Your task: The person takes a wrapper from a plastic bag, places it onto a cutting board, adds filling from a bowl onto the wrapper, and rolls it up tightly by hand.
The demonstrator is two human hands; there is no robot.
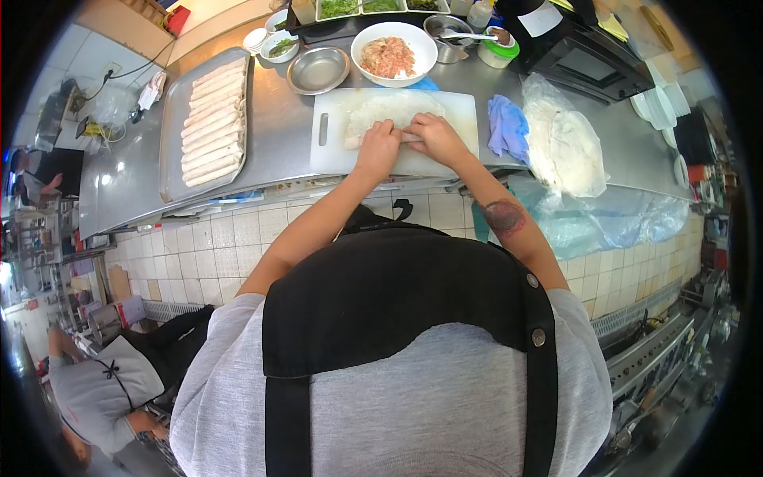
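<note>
A thin, pale wrapper sheet [405, 105] lies on the white cutting board [334, 164]. At its near edge, my left hand [381, 143] has its fingers curled down on the rolled part of the wrapper. Close beside it on the right, my right hand [433, 137] is closed on the same roll, and a short piece of it shows between the hands. Behind the board stands a white bowl [427, 56] of pinkish minced filling [387, 57]. On the left, a metal tray [173, 159] holds several pale rolls [213, 119] in a stack of rows.
An empty metal bowl [318, 71] stands left of the white bowl. Right of the board lie a blue cloth [507, 126] and plastic-wrapped wrapper sheets [563, 141]. A green-rimmed tub [498, 54] and a black appliance [588, 63] stand behind. Another person [107, 385] is at lower left.
</note>
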